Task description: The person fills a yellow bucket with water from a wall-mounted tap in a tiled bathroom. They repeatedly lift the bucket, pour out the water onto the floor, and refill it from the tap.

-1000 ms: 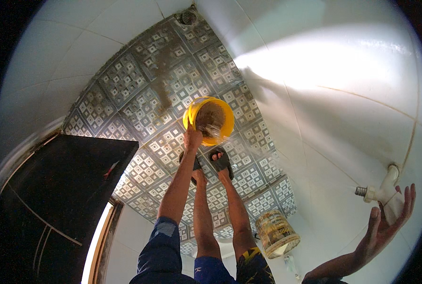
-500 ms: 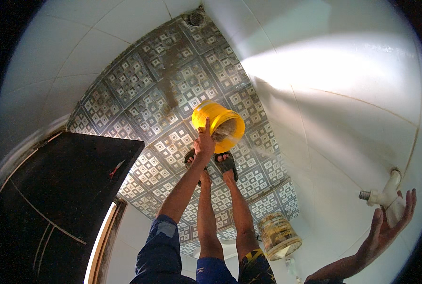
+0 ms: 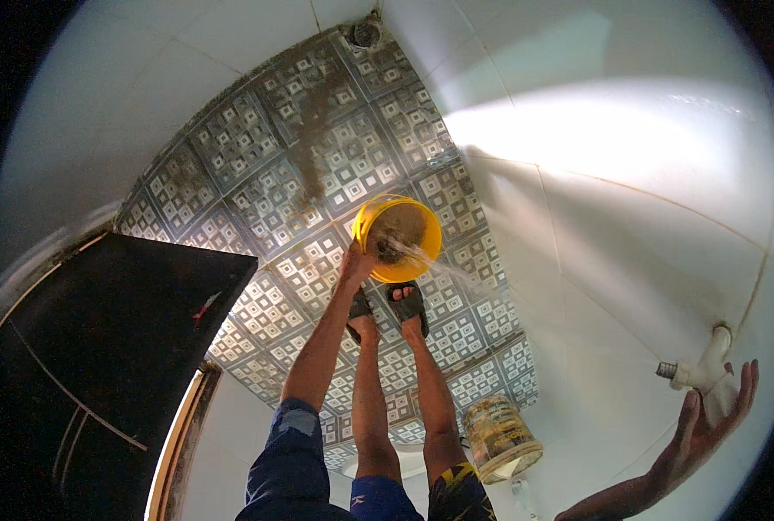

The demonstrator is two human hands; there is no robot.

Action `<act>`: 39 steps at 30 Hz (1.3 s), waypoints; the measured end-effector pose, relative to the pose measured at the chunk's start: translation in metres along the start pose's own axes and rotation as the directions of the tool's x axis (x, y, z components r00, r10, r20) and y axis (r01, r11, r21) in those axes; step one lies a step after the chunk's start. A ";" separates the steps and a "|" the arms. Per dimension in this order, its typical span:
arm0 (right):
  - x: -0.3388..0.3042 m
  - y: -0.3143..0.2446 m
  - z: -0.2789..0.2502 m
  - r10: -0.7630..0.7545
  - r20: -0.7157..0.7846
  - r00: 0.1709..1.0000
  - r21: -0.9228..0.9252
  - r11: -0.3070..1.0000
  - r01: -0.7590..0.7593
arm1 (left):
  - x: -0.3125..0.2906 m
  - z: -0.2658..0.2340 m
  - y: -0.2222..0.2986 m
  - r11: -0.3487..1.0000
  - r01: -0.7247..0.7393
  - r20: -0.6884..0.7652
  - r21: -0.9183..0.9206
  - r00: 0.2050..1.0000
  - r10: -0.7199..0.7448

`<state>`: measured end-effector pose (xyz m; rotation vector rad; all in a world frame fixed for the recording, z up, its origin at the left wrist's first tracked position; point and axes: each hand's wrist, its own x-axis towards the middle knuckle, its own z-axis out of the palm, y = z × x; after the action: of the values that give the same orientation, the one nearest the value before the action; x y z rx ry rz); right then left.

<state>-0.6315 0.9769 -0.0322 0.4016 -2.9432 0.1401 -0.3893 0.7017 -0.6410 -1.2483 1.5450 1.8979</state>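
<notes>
My left hand [image 3: 358, 262] grips the side of a yellow bucket [image 3: 434, 227] over the tiled floor, fingers partly hidden. The bucket's mouth faces me, and a thin water stream [image 3: 456, 273] enters it from the right. Inside, the water looks murky and splashing. At the lower right, my right hand [image 3: 708, 443] is at a pale wall tap [image 3: 712, 369], its fingers stretched out and the thumb apart. The tap's lower part sits between thumb and fingers, touching or nearly so. A threaded metal end sticks out of the tap to the left.
My feet in dark sandals [image 3: 410, 306] stand just below the bucket. A stained bucket [image 3: 495, 434] hangs or stands by the right wall [image 3: 612, 286]. A dark door [image 3: 118, 347] fills the left. A round drain [image 3: 362, 35] lies in the far floor corner, near a brown dirt streak [image 3: 311, 143].
The yellow bucket has turned its mouth more toward me and shifted slightly left, with the stream now plainly landing inside. My right hand stays at the tap.
</notes>
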 end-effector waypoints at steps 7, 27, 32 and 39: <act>-0.007 0.005 -0.012 0.057 -0.054 0.997 -0.153 0.986 -0.065 | -0.085 0.070 0.058 0.922 0.219 0.126 -0.319 0.974 -0.188; -0.003 0.003 -0.014 -0.002 0.004 1.000 -0.111 0.994 0.002 | -0.124 0.071 0.071 0.747 0.218 -0.125 -0.627 0.919 -0.374; -0.001 0.001 -0.015 -0.019 0.017 1.000 -0.059 0.998 0.019 | -0.139 0.007 0.017 0.731 0.194 -0.099 -0.655 0.936 -0.337; 0.000 0.001 -0.017 -0.014 0.034 0.999 -0.078 0.997 0.016 | -0.131 -0.030 0.005 0.692 0.233 -0.116 -0.684 0.901 -0.419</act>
<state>-0.6289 0.9798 -0.0159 0.4186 -2.9664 0.0159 -0.3119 0.7020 -0.5304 -1.9927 0.6355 2.1508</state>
